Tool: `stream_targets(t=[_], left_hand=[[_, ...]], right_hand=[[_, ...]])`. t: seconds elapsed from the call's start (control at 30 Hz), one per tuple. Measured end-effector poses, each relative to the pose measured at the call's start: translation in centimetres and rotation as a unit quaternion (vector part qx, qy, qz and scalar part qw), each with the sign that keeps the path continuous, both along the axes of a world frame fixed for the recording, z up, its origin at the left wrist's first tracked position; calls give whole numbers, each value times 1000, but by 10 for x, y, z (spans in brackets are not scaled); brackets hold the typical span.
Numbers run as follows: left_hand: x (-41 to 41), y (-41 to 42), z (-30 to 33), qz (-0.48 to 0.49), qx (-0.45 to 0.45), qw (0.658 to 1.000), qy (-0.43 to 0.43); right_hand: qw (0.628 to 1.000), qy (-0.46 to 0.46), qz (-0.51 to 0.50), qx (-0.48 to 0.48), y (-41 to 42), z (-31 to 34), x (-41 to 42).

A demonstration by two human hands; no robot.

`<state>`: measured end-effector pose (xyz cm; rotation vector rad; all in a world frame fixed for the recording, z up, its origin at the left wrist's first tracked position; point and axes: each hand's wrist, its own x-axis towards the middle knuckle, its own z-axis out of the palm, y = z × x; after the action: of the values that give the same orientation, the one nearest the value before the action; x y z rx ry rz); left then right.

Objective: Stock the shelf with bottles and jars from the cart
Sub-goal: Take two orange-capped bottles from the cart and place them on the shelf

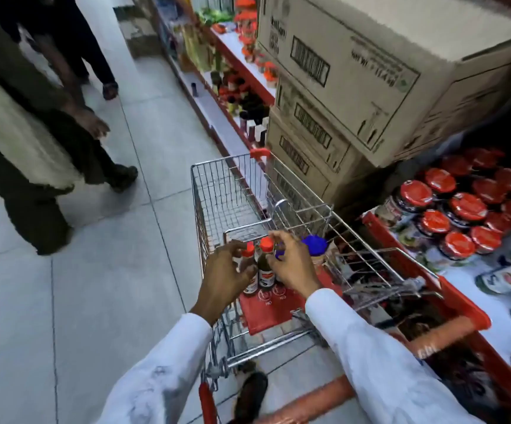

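A wire shopping cart (217,191) stands in the aisle beside the red-edged shelf (450,289). On its red child-seat flap stand small dark bottles with red caps (266,264) and a jar with a blue lid (315,244). My left hand (226,276) curls around the left red-capped bottle. My right hand (294,264) closes its fingers on the neighbouring bottles from the right. Both sleeves are white. Jars with red lids (462,209) fill the shelf to the right.
Stacked cardboard boxes (340,87) sit on the shelf beyond the cart. More bottles (248,105) line the lower shelves farther down. Two people (33,133) walk on the tiled floor at the left. My shoe (251,396) shows under the cart.
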<state>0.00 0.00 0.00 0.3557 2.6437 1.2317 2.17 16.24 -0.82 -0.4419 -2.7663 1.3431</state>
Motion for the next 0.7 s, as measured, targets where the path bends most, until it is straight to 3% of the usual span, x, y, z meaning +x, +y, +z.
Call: stream_targets(t=[0.4,0.53,0.7], left_hand=[[-9,13,-15,32,5,999,-1],[-5,9,-2,29,8,1000,-5],[14,18,50,37,66,996,54]], right_hand=[[1000,-16,10,-9,4,-5,-4],[1000,7,6,-8,14,14,7],[997,74,-33,-11,37,59,31]])
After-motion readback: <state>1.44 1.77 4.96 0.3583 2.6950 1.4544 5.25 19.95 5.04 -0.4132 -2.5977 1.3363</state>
